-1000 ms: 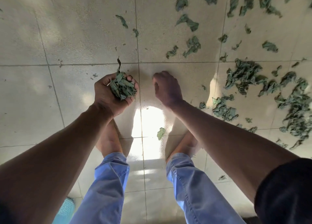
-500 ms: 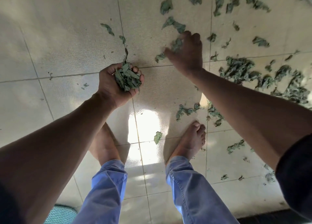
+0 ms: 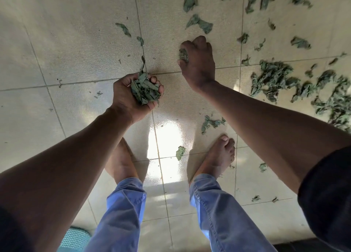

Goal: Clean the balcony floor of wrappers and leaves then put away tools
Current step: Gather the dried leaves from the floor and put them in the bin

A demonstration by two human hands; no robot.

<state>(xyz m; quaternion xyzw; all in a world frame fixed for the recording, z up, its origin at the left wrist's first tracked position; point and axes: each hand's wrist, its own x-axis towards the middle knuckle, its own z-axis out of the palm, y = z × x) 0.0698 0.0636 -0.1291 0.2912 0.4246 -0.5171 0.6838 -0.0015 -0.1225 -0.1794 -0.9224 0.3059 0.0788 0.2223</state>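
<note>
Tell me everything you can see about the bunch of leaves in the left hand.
The bunch of leaves is a crumpled wad of dull green, dry-looking leaves, folded and overlapping. It sits in the cupped palm of the left hand, whose fingers and thumb curl round it, palm up, above the tiled floor. One thin leaf sticks up out of the top. Nothing else touches it.

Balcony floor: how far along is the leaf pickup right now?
Early. Done: the left tiles show only specks. In hand: the left hand holds a bunch of leaves; the right hand grips another leaf. Left: scattered leaves cover the right side, one by the feet.
</note>
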